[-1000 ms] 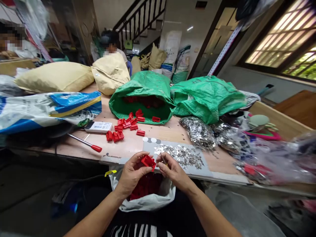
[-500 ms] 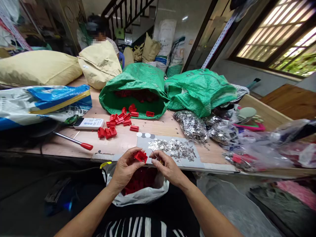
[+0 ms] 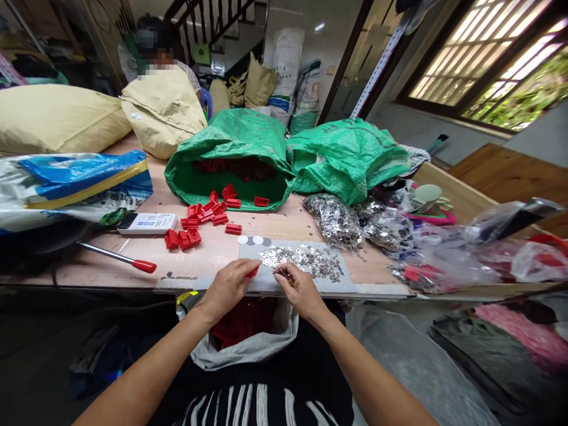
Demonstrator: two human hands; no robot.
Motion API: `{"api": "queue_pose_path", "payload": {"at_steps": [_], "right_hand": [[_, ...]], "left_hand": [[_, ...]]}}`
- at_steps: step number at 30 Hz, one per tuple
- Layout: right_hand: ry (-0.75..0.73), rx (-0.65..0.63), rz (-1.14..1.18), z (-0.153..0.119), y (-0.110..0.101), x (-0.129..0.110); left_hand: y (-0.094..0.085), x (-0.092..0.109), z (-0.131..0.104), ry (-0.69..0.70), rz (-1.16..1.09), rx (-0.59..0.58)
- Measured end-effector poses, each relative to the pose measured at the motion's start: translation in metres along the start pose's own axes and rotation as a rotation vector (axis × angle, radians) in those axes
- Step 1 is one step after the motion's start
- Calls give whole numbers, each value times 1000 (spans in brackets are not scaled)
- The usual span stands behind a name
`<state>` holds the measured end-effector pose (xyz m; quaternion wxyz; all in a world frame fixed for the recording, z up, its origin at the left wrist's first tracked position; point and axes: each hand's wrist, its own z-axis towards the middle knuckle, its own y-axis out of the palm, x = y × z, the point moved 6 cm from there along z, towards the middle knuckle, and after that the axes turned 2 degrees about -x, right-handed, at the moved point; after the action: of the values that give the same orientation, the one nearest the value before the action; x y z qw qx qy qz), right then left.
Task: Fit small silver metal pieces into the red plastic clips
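My left hand (image 3: pixel 225 291) is closed on a small red plastic part (image 3: pixel 253 272), mostly hidden by the fingers, at the table's front edge. Close to it on the right, my right hand (image 3: pixel 300 293) grips a thin metal tool (image 3: pixel 281 271) with a yellowish piece near the fingers; its exact kind is unclear. Small flat silver metal pieces (image 3: pixel 310 261) lie spread on a grey sheet (image 3: pixel 347 286) just beyond both hands. Below them, a white bag (image 3: pixel 248 353) holding more red parts (image 3: pixel 242 325) hangs open at my lap.
Loose red parts (image 3: pixel 206 213) lie before an open green sack (image 3: pixel 239 130). A red-tipped lever (image 3: pixel 144 266) and a white box (image 3: pixel 151 223) are at left. Plastic bags of metal pieces (image 3: pixel 335 219) crowd the right. Another person (image 3: pixel 157 50) sits behind a beige sack (image 3: pixel 166 112).
My left hand has turned over the red part, so less of it shows. Both hands are slightly nearer the metal pieces. The whole view has shifted a little.
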<state>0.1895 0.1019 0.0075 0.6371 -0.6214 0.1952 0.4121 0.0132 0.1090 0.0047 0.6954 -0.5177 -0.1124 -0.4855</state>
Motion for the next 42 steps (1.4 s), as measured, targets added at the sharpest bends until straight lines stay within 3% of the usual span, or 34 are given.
{"api": "queue_pose_path", "payload": {"at_steps": [2,5,7,10,15,24,32,42], "right_hand": [[-17,-8,-37,2,5,-1],[-57,-55,-108,7,18,-6],[-77,-107,-179,11,29,-10],[-64,-167,-320,19,42,-14],[-1,-218,-521,35,54,-21],[-23,-271,-409,42,55,-25],[0,-180,200,42,52,-35],[-7,-147,223,36,52,-41]], "left_hand": [[-3,-6,-3,-49,-61,29],[-17,-25,-12,-253,-190,235],[-22,-36,-19,-357,-294,311],[-24,-43,-31,-401,-489,350],[-28,-36,-46,-403,-701,407],[-34,-26,-57,-324,-449,478],[-29,-17,-56,-242,-222,421],[-32,4,-45,-192,-148,398]]}}
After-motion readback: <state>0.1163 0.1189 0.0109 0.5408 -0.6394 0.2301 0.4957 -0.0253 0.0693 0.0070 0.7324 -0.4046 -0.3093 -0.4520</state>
